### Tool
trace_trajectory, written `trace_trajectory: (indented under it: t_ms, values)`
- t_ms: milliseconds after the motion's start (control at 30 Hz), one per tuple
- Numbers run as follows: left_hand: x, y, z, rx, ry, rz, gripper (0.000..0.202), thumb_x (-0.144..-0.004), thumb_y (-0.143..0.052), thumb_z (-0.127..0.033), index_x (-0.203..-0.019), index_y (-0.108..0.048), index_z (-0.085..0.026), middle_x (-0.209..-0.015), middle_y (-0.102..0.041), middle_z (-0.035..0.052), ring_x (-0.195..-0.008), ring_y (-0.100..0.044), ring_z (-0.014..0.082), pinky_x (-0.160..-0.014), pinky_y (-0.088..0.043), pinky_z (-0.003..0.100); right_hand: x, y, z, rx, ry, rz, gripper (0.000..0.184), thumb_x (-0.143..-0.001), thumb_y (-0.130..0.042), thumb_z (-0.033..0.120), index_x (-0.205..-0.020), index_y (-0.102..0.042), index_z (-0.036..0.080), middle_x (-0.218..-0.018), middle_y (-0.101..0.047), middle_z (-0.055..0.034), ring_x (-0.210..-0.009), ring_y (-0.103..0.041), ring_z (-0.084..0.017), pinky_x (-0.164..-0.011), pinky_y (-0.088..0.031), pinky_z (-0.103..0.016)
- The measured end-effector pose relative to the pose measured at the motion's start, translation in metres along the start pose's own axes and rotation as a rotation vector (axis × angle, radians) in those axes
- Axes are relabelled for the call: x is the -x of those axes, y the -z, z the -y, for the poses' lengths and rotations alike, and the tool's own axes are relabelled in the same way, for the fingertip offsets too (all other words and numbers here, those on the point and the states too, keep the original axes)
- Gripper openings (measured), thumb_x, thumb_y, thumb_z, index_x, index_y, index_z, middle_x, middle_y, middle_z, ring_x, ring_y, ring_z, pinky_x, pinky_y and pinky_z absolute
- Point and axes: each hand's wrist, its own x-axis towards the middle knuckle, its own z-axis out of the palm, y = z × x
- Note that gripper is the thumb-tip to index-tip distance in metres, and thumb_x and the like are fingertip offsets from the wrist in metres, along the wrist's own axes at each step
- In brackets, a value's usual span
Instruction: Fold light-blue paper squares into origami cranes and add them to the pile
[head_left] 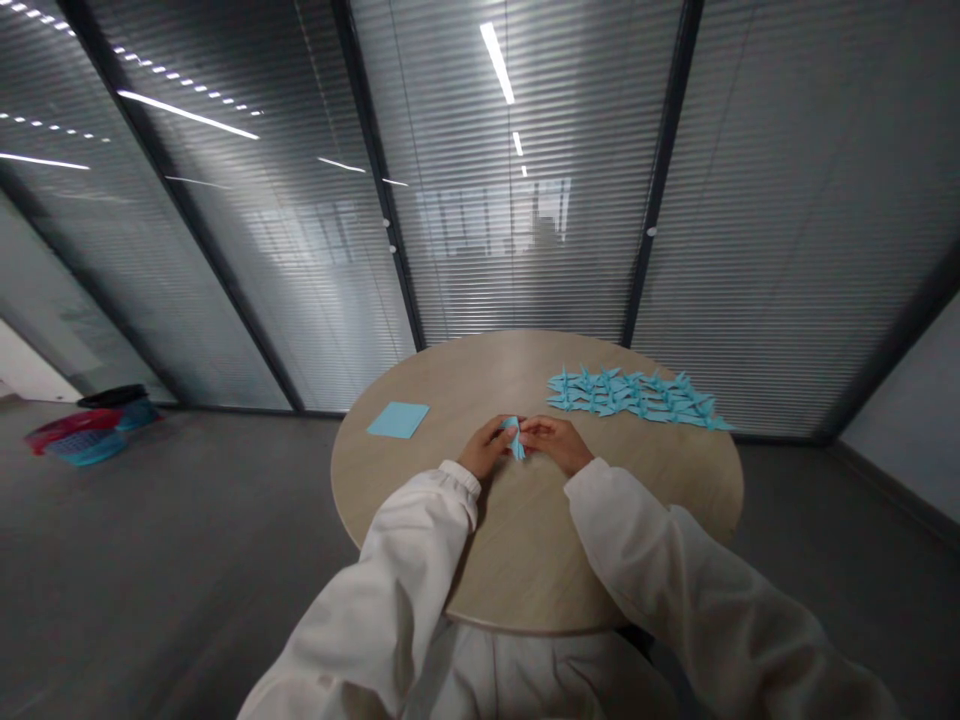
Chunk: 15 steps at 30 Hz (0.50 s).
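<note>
A small, partly folded piece of light blue paper [514,437] is held over the middle of a round wooden table [525,560]. My left hand [484,447] pinches it from the left. My right hand [553,442] pinches it from the right. Both hands have their fingers closed on the paper, and both arms wear white sleeves. The fold's exact shape is too small to make out.
A flat stack of light blue square sheets [398,419] lies at the table's left. Several folded blue paper figures [637,393] are spread in rows at the back right. Glass walls with blinds stand behind. Coloured basins [86,430] sit on the grey floor far left.
</note>
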Motion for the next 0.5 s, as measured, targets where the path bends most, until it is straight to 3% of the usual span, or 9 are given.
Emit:
trace_trajectory:
  t_ms: [200, 500]
  values:
    - [0.0025, -0.0011, -0.0015, 0.088, 0.061, 0.093, 0.064, -0.075, -0.056, -0.058, -0.125, -0.053, -0.019, -0.11, -0.061, 0.0093, -0.091, -0.058, 0.0192, -0.076, -0.048, 0.03, 0.0017, -0.0016, 0.0024, -0.09, -0.009, 0.062, 0.029, -0.056, -0.079, 0.033, -0.077, -0.066, 0.018, -0.072, -0.067, 0.0002, -0.066, -0.063, -0.015, -0.067, -0.053, -0.031]
    - [0.003, -0.0022, 0.0008, 0.177, 0.082, 0.128, 0.067, -0.078, -0.054, -0.055, -0.134, -0.043, -0.02, -0.113, -0.06, 0.0108, -0.093, -0.058, 0.0204, -0.081, -0.047, 0.034, 0.0038, -0.0021, 0.0041, -0.15, -0.019, 0.078, 0.026, -0.058, -0.078, 0.034, -0.076, -0.068, 0.018, -0.068, -0.066, 0.0003, -0.064, -0.061, -0.014, -0.063, -0.051, -0.028]
